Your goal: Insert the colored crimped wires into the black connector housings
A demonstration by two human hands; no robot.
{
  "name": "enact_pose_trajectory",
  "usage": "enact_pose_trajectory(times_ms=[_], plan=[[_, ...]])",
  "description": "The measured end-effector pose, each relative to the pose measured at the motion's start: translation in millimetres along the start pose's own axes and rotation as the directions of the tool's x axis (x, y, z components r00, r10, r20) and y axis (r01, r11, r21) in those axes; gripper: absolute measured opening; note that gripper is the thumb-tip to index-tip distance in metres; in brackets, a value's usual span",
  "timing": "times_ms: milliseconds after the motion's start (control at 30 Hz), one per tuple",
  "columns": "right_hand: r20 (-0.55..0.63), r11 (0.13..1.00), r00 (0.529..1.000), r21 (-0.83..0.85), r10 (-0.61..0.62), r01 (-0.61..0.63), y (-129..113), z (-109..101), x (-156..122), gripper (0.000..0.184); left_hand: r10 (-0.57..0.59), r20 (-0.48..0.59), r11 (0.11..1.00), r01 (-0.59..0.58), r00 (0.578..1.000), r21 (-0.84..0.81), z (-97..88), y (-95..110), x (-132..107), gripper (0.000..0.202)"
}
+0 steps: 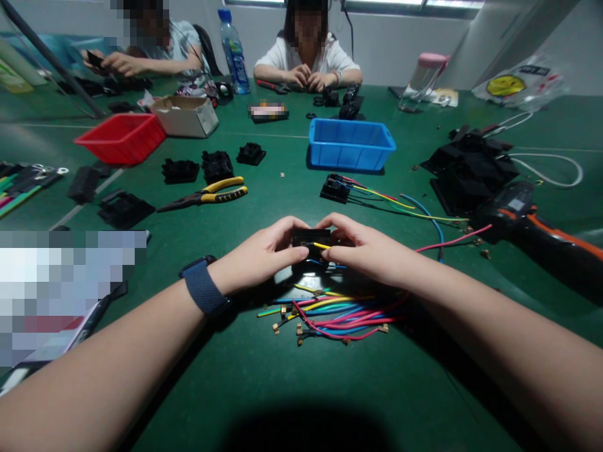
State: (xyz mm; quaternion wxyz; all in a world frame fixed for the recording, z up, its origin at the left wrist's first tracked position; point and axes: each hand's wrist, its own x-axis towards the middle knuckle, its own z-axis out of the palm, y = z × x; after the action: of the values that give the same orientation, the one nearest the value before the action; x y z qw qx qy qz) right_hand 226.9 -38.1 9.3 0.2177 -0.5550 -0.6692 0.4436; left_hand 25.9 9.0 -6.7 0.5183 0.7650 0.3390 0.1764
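Between my two hands is a black plastic socket housing [309, 237], held just above the table. My left hand [277, 245] grips its left side, thumb on the near face. My right hand [351, 242] closes on the right side, its thumb and fingers at a yellow wire [321, 245] that enters the housing. A bit of blue wire shows below the thumbs; the fingertips behind the housing are hidden. Just nearer to me lies a bundle of red, blue, yellow and green wires [339, 314] with brass terminals. Farther off rests another black housing [335, 188] with wires attached.
Yellow-handled pliers [221, 190] lie left, near several black housings [217, 166]. A blue bin [351, 154] and a red bin [123, 141] stand farther back. At right are a power screwdriver [541, 232] and piled black parts [471, 163]. Two people sit across the table [264, 389].
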Motion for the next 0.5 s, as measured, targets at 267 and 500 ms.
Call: enact_pose_trajectory(times_ms=[267, 500], plan=[[-0.007, 0.999, 1.0, -0.036, -0.005, 0.005, 0.6, 0.3, 0.0, 0.031, -0.039, 0.054, 0.997, 0.043, 0.998, -0.066, 1.6, 2.7, 1.6, 0.043], [-0.006, 0.989, 1.0, -0.146, -0.015, 0.014, -2.2, -0.1, -1.0, 0.033, -0.038, 0.06, 0.991, 0.045, 0.997, -0.128, 1.7, 2.0, 1.2, 0.043]])
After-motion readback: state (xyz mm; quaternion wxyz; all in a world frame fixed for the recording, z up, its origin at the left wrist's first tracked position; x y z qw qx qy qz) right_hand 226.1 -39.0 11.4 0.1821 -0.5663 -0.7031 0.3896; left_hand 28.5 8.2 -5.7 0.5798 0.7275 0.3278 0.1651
